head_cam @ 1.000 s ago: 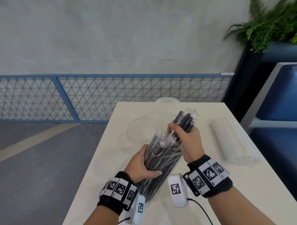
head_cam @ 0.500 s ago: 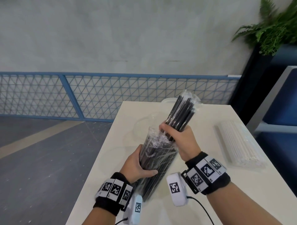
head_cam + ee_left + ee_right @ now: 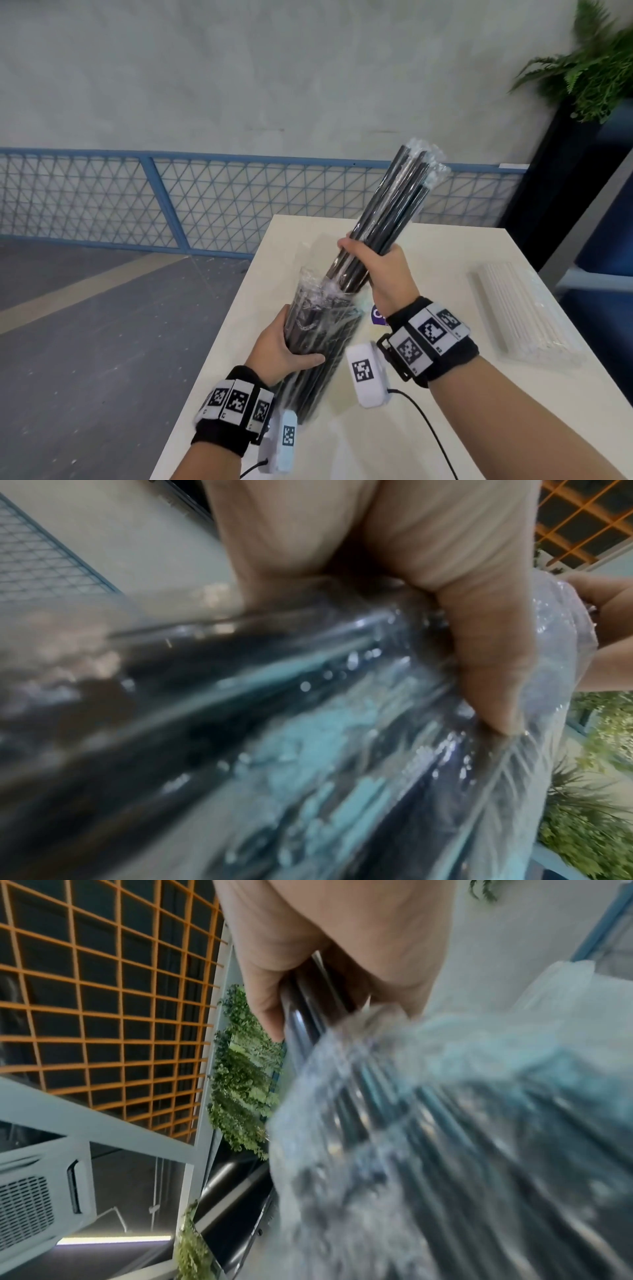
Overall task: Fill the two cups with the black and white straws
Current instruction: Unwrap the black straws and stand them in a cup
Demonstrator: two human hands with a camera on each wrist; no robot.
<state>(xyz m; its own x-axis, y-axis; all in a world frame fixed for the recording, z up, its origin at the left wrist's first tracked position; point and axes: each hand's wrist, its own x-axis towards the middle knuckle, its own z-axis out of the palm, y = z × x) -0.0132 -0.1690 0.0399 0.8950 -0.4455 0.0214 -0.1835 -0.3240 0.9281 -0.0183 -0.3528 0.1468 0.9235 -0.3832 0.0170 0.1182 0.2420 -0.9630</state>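
My left hand (image 3: 286, 346) grips a clear plastic bag of black straws (image 3: 317, 346), held tilted above the near part of the table (image 3: 513, 428). The bag (image 3: 308, 737) fills the left wrist view under my thumb. My right hand (image 3: 373, 265) grips a bunch of black straws (image 3: 394, 212) that sticks far out of the bag's open top, pointing up and to the right. In the right wrist view my fingers (image 3: 270, 999) curl round the dark straws (image 3: 301, 1007). A sealed pack of white straws (image 3: 520, 311) lies on the table at the right. The cups are hidden behind my hands and the bag.
The white table stands beside a blue mesh railing (image 3: 171, 202) and a grey floor to the left. A dark planter with a fern (image 3: 596, 68) stands at the far right, next to a blue seat (image 3: 609, 240).
My right hand has drawn the bunch of black straws further up and out of the bag. The left hand stays round the bag. The view has shifted and now hides the cups.
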